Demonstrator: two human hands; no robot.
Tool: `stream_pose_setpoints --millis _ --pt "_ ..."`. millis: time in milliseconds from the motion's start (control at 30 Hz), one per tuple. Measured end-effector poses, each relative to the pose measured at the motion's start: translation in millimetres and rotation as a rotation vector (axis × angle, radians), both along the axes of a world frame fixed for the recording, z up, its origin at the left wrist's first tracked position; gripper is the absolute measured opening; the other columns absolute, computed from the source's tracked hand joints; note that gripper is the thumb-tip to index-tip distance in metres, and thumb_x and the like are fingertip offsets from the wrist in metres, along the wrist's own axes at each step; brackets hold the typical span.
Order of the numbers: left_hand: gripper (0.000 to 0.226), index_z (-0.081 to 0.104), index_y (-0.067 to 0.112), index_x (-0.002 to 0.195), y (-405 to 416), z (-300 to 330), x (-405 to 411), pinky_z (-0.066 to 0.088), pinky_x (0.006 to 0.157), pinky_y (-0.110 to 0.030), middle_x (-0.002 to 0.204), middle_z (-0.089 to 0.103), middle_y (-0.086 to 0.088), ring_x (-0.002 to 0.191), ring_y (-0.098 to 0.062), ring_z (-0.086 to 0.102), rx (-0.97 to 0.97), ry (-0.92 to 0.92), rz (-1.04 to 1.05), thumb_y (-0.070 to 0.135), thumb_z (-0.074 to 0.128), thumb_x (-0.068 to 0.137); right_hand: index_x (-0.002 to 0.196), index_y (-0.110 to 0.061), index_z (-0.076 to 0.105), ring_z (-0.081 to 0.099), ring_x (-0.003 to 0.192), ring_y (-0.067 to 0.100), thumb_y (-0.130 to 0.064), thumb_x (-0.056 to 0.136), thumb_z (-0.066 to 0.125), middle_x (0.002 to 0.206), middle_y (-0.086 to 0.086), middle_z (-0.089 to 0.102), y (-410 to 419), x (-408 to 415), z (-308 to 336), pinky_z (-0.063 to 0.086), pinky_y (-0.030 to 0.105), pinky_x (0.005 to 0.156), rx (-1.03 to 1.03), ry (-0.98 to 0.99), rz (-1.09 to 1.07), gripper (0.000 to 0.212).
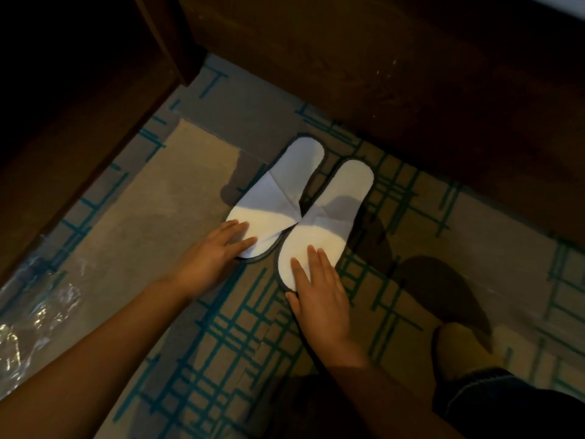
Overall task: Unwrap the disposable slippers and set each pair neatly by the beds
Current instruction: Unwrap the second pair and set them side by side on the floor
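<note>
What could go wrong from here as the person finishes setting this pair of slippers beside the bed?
1. The left hand and right hand press flat on the slippers; lifting off unevenly could skew the pair, which already splays apart at the far ends.
2. The clear wrapper lies loose on the carpet; it might be forgotten or slipped on.

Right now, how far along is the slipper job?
Done: one pair is out of its wrapper; the clear plastic lies on the carpet at left. In hand: the left hand and right hand rest flat on the left slipper and right slipper, lining them up beside the dark wooden frame. Left: any other pairs, none visible here.
</note>
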State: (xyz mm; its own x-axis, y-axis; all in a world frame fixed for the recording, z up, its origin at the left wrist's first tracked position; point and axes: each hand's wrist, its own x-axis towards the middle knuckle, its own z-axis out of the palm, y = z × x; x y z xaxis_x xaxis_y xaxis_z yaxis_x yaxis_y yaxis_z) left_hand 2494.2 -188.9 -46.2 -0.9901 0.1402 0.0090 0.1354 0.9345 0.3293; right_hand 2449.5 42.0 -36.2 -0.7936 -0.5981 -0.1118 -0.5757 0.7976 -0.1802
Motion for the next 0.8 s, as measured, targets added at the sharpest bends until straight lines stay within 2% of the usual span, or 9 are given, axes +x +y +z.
stream_pose_setpoints --millis 100,167,233,333,433,533,667,800 --pt "0.041 0.048 0.014 0.122 -4.3 -2.6 -6.3 0.048 0.083 -0.057 0.122 0.057 -0.031 0.111 -0.048 0.055 -0.023 -0.003 0.000 0.029 0.043 0.083 0.113 -0.020 0.067 0.062 0.113 0.030 -0.040 0.048 0.088 0.123 0.014 0.065 -2.7 -9.4 -0.7 0.052 0.042 0.086 -0.002 0.016 0.020 0.070" --pt "0.039 0.047 0.013 0.120 -6.8 -2.3 -12.3 0.049 0.082 -0.057 0.119 0.059 -0.032 0.108 -0.048 0.056 -0.028 0.016 0.000 0.038 0.032 0.095 0.112 -0.021 0.068 0.062 0.113 0.030 -0.040 0.048 0.089 0.122 0.014 0.065 -6.0 -15.2 -0.9 0.053 0.041 0.085 0.000 0.016 0.027 0.070" --pt "0.046 0.047 0.012 0.119 -9.6 -1.2 -16.3 0.047 0.082 -0.058 0.117 0.059 -0.034 0.105 -0.050 0.057 -0.015 0.024 -0.005 0.043 0.022 0.097 0.112 -0.020 0.068 0.061 0.114 0.031 -0.039 0.050 0.088 0.123 0.014 0.065 -9.7 -20.8 -2.1 0.052 0.041 0.086 0.006 0.016 0.038 0.069" --pt "0.037 0.046 0.012 0.120 -13.8 0.4 -19.6 0.044 0.086 -0.058 0.119 0.057 -0.034 0.107 -0.051 0.056 -0.004 0.024 0.011 0.032 0.040 0.090 0.115 -0.017 0.065 0.058 0.117 0.033 -0.035 0.054 0.087 0.127 0.016 0.062 -14.1 -26.6 -5.2 0.051 0.043 0.089 -0.013 -0.006 0.061 0.067" --pt "0.043 0.051 0.008 0.120 -19.2 0.1 -20.7 0.042 0.090 -0.058 0.123 0.055 -0.034 0.110 -0.050 0.054 0.041 -0.006 0.032 0.019 0.050 0.078 0.117 -0.016 0.064 0.057 0.119 0.034 -0.033 0.057 0.086 0.128 0.017 0.060 -18.4 -29.8 -6.0 0.050 0.044 0.090 -0.017 -0.011 0.083 0.067" --pt "0.052 0.057 0.003 0.120 -20.5 -1.8 -18.9 0.041 0.093 -0.059 0.127 0.053 -0.032 0.115 -0.050 0.050 0.076 -0.012 0.087 -0.001 0.071 0.070 0.118 -0.015 0.064 0.057 0.118 0.034 -0.034 0.059 0.085 0.129 0.017 0.059 -24.2 -32.4 -4.9 0.050 0.043 0.090 -0.023 -0.012 0.085 0.065" --pt "0.063 0.057 0.001 0.119 -20.7 1.2 -19.7 0.039 0.093 -0.059 0.127 0.051 -0.034 0.115 -0.052 0.049 0.074 0.006 0.084 -0.009 0.076 0.060 0.117 -0.015 0.064 0.058 0.117 0.033 -0.035 0.056 0.087 0.129 0.018 0.059 -25.5 -32.1 -2.8 0.051 0.043 0.090 -0.045 0.013 0.080 0.068" --pt "0.067 0.053 0.003 0.122 -21.2 -3.2 -14.7 0.043 0.094 -0.059 0.129 0.048 -0.036 0.118 -0.051 0.047 0.112 -0.012 0.125 -0.006 0.077 0.060 0.117 -0.018 0.064 0.059 0.116 0.032 -0.038 0.052 0.087 0.127 0.017 0.061 -19.1 -26.9 -4.1 0.049 0.044 0.092 -0.036 0.046 0.063 0.071"
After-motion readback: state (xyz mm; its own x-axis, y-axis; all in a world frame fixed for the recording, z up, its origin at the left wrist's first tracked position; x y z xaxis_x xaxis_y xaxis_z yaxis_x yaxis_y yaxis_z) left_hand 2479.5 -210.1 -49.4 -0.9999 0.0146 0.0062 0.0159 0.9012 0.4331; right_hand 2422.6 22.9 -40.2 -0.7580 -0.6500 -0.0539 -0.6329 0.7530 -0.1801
